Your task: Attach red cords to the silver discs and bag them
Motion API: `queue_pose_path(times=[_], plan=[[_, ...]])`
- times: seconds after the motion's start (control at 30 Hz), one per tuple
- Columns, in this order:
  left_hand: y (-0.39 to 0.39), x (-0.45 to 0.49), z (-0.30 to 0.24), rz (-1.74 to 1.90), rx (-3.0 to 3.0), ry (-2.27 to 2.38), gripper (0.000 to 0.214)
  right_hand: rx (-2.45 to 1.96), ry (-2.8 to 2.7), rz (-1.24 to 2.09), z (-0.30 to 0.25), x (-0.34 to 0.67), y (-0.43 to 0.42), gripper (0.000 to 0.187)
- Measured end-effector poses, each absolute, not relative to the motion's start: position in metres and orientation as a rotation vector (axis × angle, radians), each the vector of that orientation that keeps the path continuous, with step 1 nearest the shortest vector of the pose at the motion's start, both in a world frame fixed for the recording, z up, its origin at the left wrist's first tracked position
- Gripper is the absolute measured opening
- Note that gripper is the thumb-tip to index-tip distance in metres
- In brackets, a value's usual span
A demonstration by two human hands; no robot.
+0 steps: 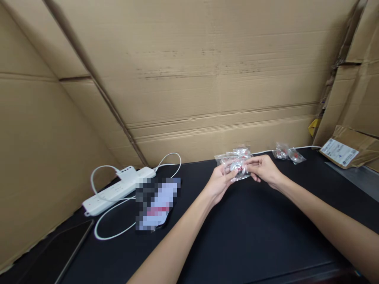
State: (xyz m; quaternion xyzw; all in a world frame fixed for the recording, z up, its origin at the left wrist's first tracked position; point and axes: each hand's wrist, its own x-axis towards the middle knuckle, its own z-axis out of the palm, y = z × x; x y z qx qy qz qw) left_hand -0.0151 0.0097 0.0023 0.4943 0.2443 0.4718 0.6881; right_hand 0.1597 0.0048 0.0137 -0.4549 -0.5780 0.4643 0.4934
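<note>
Between my hands is a small clear plastic bag (240, 173) with a round silvery piece (236, 167) and a bit of red showing at it. My left hand (219, 182) grips it from the left, thumb across the front. From the other side, the fingers of my right hand (263, 169) pinch at the bag's right part, close to the red bit. Just behind lie more clear bags (241, 151), partly covered by the held one. Whether the round piece is inside the bag or on top of it, I cannot tell.
Two clear packets (282, 151) with red bits lie farther right by the cardboard wall (207, 98). A labelled brown parcel (340, 152) is at the right. Leftward are a white power strip (108, 196), looping white cable (99, 236), a blurred-out item (161, 201) and a dark flat panel (56, 252).
</note>
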Motion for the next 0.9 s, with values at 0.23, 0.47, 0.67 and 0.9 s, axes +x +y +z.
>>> queue_pose_path(times=[0.23, 0.47, 0.67, 0.9], plan=[[0.002, -0.006, -0.003, 1.007, 1.007, 0.473, 0.031, -1.158, -1.388, 1.169, 0.01, 0.155, 0.003, 0.024], [0.0, -0.003, -0.002, 1.022, 0.952, 0.4, 0.028, -1.077, -1.45, 1.209, 0.015, 0.155, 0.0, 0.02], [0.003, -0.004, 0.0, 1.077, 0.879, 0.44, 0.027, -1.032, -1.514, 1.087, 0.024, 0.158, -0.003, 0.031], [0.008, -0.011, 0.006, 1.168, 0.773, 0.504, 0.023, -1.073, -1.52, 0.68, 0.012, 0.167, 0.011, 0.035]])
